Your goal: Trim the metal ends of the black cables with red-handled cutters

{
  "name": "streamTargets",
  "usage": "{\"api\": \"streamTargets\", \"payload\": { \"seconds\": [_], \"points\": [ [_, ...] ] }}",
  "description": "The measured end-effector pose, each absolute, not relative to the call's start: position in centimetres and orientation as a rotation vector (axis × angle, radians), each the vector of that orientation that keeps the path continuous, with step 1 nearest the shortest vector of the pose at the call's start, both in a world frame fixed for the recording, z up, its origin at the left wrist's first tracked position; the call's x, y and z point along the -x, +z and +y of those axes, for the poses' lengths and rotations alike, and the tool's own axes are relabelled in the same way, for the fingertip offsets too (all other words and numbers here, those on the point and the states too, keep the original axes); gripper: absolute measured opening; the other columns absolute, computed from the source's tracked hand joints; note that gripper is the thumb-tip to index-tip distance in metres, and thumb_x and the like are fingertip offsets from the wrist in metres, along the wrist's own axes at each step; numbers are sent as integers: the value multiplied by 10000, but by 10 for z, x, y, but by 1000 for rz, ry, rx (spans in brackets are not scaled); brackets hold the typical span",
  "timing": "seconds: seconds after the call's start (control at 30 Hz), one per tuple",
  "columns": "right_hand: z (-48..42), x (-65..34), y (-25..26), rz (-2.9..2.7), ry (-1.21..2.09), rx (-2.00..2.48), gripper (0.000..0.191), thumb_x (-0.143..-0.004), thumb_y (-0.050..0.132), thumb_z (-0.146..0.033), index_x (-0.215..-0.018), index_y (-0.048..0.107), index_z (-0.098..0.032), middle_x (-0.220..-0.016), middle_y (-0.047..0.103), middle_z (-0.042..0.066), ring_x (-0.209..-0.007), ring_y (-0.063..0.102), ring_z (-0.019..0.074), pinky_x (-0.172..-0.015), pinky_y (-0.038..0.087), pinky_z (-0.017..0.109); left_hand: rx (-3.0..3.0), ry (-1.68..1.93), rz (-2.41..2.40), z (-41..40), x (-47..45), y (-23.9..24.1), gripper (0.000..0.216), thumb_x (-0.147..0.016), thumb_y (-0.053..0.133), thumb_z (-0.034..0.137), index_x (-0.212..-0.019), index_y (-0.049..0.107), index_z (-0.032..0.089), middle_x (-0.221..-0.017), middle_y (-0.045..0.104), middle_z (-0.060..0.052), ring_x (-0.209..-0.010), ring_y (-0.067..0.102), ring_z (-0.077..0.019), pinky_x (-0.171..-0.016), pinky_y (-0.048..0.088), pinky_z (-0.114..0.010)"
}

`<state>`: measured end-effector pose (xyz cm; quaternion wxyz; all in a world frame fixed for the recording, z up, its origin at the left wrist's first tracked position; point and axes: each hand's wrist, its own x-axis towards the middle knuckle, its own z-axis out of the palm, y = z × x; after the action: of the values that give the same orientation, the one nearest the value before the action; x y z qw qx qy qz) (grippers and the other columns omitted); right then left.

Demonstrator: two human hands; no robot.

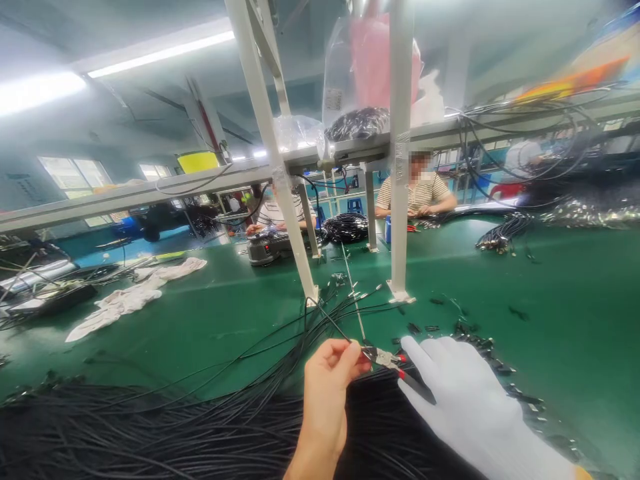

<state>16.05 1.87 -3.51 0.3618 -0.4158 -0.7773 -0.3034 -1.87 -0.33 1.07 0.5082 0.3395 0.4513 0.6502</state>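
Bare, my left hand (333, 373) pinches the end of a black cable (336, 325) between thumb and fingers. My right hand (457, 380), in a white glove, grips pliers (385, 359) with red-edged handles. The plier jaws point left and meet the cable end at my left fingertips; whether they bite on it I cannot tell. Below both hands lies a thick heap of black cables (200, 433). A looser bunch of cables (300, 347) runs up behind my left hand, with several ends near the shelf post.
Pale metal shelf posts (399, 200) stand on the green table (240, 300) ahead. White cloths (120, 303) lie at the left. Small black connectors (525, 399) line the right side. Two people sit across the table, near a coil of black cable (345, 227).
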Motion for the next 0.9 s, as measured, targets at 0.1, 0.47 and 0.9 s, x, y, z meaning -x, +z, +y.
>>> {"api": "streamTargets", "payload": {
  "seconds": [0.1,0.47,0.9],
  "points": [
    [19,-161,-35,-2013,-761,1061,351,-904,518,-350,-1082,659,-82,-743,584,76,-724,522,243,-711,384,386,-841,1570,1087,-4,19,10,303,-613,872,365,-658,672,142,-701,712,-53,-691,671,-182,-718,572,-313],
    [19,-161,-34,-2022,-767,1063,339,-914,511,-349,-1077,650,-87,-740,584,74,-733,526,241,-714,379,377,-816,1573,1058,-1,19,10,293,-623,873,348,-662,671,139,-704,714,-51,-698,670,-180,-735,570,-320],
    [21,-160,-34,-1987,-769,1010,293,-926,510,-354,-987,654,-106,-660,546,43,-646,474,203,-668,358,347,-646,1552,968,-2,21,8,326,-582,915,336,-668,681,127,-701,697,-42,-707,665,-153,-742,578,-291]
  ]
}}
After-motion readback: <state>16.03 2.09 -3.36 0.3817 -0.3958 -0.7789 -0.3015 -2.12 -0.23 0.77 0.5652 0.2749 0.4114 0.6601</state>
